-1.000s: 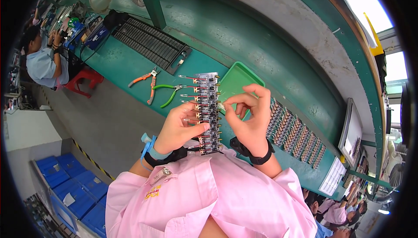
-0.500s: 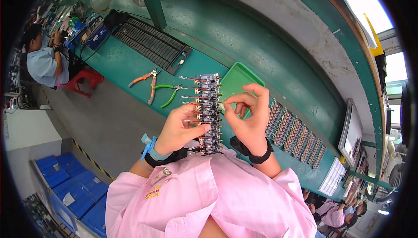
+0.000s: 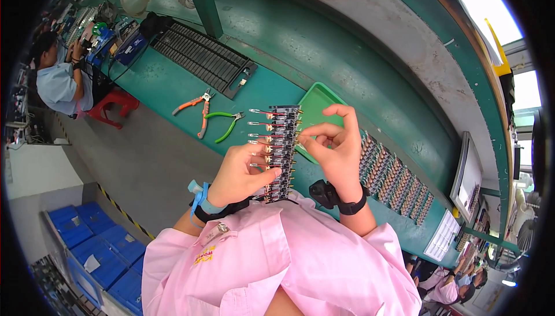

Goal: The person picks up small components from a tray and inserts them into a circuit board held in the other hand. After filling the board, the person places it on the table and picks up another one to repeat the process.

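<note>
A long strip of joined dark circuit boards (image 3: 283, 124) is held upright in front of my chest, with red-wired clear tips along its left side and brass-coloured pins along its right. My left hand (image 3: 238, 176) grips its lower half, thumb across the front and fingers behind. At the strip's right edge, my right hand (image 3: 337, 153) pinches thumb and forefinger by one of the pins; what lies between the fingertips is too small to make out. Behind the strip and right hand, a green tray (image 3: 315, 97) is partly covered.
Green-handled cutters (image 3: 230, 124) and orange-handled pliers (image 3: 203, 114) lie left of the strip. Beyond is a black slotted tray (image 3: 199, 56). Rows of similar boards (image 3: 396, 180) cover the bench at right. Blue bins (image 3: 98, 252) stand lower left; a co-worker (image 3: 60, 85) sits far left.
The strip has turned slightly, its upper end shifting right and a little down. My right hand has moved slightly right along with it, still pinching at the edge. My left hand keeps its grip.
</note>
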### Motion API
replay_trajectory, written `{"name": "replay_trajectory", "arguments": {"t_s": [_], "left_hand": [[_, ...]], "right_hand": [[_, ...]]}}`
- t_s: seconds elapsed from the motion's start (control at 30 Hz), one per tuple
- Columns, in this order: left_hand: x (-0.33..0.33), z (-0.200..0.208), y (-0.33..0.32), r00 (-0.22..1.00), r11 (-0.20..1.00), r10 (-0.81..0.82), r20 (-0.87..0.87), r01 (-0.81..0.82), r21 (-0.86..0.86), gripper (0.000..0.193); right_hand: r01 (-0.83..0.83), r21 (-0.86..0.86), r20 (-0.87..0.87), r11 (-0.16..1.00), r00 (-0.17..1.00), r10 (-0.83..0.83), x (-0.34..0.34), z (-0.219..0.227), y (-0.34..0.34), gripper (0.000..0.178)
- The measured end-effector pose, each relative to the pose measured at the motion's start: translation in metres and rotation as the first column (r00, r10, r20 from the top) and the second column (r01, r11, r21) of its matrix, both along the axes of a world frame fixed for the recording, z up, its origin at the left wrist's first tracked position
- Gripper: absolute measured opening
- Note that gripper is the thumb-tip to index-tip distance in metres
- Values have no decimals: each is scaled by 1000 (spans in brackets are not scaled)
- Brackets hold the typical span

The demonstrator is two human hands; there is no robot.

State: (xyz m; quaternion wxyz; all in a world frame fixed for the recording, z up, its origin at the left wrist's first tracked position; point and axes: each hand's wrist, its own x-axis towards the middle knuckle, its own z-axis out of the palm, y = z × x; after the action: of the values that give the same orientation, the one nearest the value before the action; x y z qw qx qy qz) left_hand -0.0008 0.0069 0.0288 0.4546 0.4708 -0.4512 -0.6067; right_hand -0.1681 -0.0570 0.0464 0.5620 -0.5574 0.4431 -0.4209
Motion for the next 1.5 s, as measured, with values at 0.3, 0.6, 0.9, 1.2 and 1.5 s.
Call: {"name": "replay_trajectory", "arguments": {"t_s": [0.3, 0.6, 0.9, 1.2, 1.5], "left_hand": [[-3, -7, 0, 991, 995, -15, 135, 28, -91, 26], [13, -9, -2, 975, 990, 114, -190, -96, 100, 28], [32, -9, -4, 930, 964, 245, -274, -204, 170, 25], [29, -13, -9, 926, 966, 229, -299, -178, 190, 24], [27, -7, -8, 937, 954, 250, -244, -195, 228, 25]], "right_hand": [[-6, 171, 51, 985, 999, -3, -6, 5, -1, 46], [-91, -132, -403, 987, 915, 31, -10, -82, -41, 29], [-299, -134, -824, 945, 563, 62, -6, -197, -41, 22], [-321, -131, -829, 938, 554, 74, 2, -203, -45, 13], [-316, -191, -867, 929, 499, -9, 7, -202, -36, 9]]}}
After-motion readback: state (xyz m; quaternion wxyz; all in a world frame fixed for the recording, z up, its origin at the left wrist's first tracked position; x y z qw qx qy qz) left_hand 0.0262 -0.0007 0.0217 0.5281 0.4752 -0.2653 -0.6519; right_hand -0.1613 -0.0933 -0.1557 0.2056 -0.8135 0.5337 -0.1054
